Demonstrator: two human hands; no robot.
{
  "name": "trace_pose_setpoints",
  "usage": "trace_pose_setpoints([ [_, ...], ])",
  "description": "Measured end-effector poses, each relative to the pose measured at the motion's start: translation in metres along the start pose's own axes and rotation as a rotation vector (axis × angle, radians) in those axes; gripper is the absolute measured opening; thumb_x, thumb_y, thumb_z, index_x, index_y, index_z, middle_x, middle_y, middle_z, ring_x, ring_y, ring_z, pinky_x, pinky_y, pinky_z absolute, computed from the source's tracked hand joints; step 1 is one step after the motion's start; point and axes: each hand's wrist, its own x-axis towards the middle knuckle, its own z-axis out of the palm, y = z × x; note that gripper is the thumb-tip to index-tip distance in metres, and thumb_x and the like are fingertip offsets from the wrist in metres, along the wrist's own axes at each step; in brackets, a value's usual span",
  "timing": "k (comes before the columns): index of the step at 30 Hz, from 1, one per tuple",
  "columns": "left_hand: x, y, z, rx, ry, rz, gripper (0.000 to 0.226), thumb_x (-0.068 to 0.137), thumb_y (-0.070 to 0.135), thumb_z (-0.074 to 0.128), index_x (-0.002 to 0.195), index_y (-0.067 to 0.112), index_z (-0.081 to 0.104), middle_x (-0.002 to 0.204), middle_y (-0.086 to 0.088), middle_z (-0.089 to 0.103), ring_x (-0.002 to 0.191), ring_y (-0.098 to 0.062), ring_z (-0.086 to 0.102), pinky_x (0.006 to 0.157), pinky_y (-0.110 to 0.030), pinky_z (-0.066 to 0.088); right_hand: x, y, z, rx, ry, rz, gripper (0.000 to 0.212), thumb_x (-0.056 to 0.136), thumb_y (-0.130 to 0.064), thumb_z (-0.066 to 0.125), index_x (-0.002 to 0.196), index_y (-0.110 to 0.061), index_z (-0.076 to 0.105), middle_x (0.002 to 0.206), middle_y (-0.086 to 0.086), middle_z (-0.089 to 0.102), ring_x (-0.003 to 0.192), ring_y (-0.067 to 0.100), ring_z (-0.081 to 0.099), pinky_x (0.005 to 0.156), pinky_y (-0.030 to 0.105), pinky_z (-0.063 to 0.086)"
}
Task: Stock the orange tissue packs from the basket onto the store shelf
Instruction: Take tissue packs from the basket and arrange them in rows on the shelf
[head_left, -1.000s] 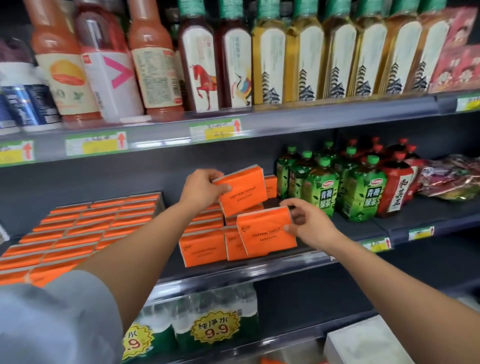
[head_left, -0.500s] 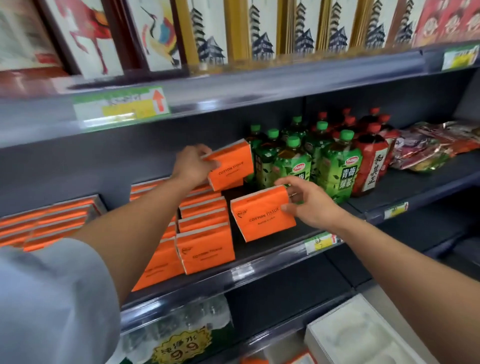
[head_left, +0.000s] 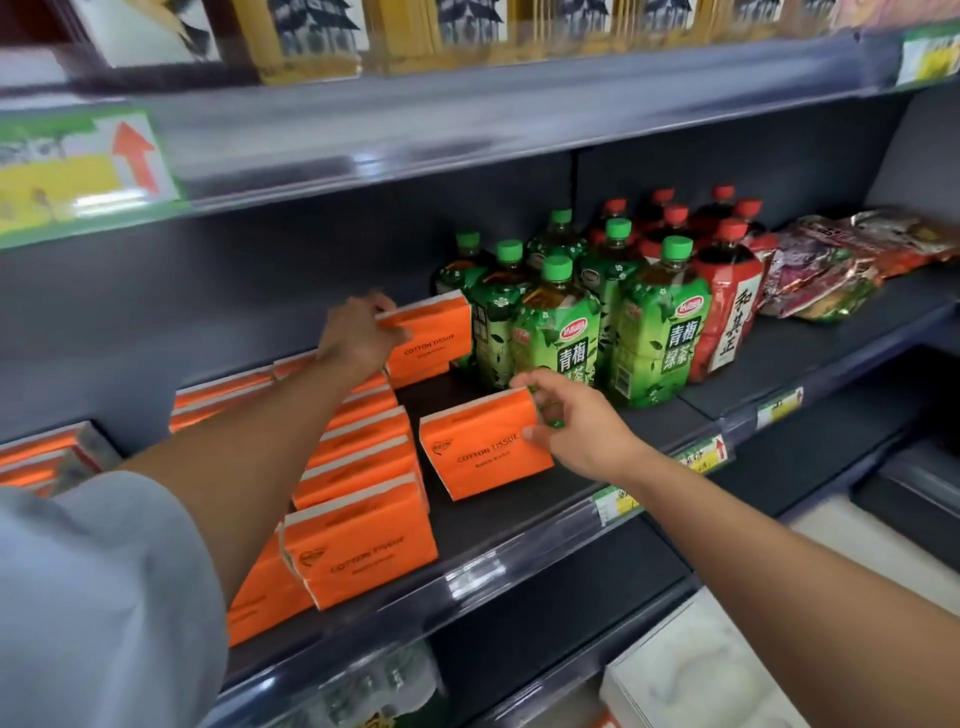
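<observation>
The left arm reaches from the grey sleeve (head_left: 93, 597) at the near left, up and across to the far part of the shelf (head_left: 524, 525). The left hand (head_left: 358, 338) shows its back, fingers curled over the top left edge of one orange tissue pack (head_left: 434, 343). This far pack stands upright with its printed face toward the camera and its right edge against the green-capped tea bottles (head_left: 558, 332). Whether its lower edge rests on the board I cannot tell. The right arm comes in from the near right, and the right hand (head_left: 579, 428) holds a second orange pack (head_left: 483, 449). Its thumb is on the pack's front face and its fingers are hooked over the top right corner. That near pack leans back a little in the bare gap, lower edge down at the shelf board, just in front of the green bottles. Left of it a row of orange tissue packs (head_left: 363, 467) stands one behind another, from the shelf's front lip back toward the left wrist. More orange packs (head_left: 223, 392) lie further left. Red-capped bottles (head_left: 727, 306) stand right of the green ones, then a heap of snack packets (head_left: 831, 270). Overhead, the upper shelf (head_left: 467, 135) carries a blurred price label (head_left: 78, 166), and a white box (head_left: 701, 670) sits low at the near right.
</observation>
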Motion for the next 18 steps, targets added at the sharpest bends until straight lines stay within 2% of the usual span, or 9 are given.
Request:
trace_pose_setpoints([
  [7,0.009,-0.013,0.023,0.166,-0.055,-0.010,0.042,0.084,0.024,0.069,0.124,0.014,0.060,0.126,-0.012,0.060,0.117,-0.029,0.055,0.094,-0.032,0.044,0.014,0.011,0.011,0.003,-0.013,0.024,0.054,0.085,-0.001,0.067,0.111,-0.045,0.048,0.102,-0.004,0.059,0.102,0.019,0.061,0.087,0.037,0.054],
  [10,0.012,-0.018,0.028,0.304,-0.054,-0.036,0.043,0.086,0.030,0.065,0.127,0.019,0.057,0.126,-0.011,0.060,0.116,-0.030,0.054,0.097,-0.039,0.045,0.021,0.013,0.014,0.006,-0.023,0.023,0.054,0.085,-0.001,0.067,0.112,-0.044,0.048,0.106,-0.001,0.060,0.101,0.019,0.060,0.087,0.037,0.055],
  [13,0.015,-0.021,0.031,0.454,-0.048,-0.047,0.040,0.088,0.032,0.062,0.126,0.021,0.055,0.123,-0.009,0.060,0.117,-0.028,0.053,0.099,-0.043,0.036,0.027,0.015,0.017,0.010,-0.016,0.014,0.052,0.085,-0.002,0.066,0.114,-0.042,0.049,0.104,-0.003,0.060,0.101,0.019,0.060,0.086,0.037,0.054],
  [18,0.025,-0.031,0.041,0.565,-0.082,-0.064,0.041,0.088,0.033,0.060,0.128,0.024,0.055,0.121,-0.008,0.061,0.117,-0.029,0.051,0.099,-0.046,0.035,0.037,0.020,0.024,0.049,-0.004,0.030,0.053,0.086,0.000,0.064,0.124,-0.035,0.052,0.105,-0.004,0.060,0.105,0.019,0.059,0.087,0.041,0.055],
])
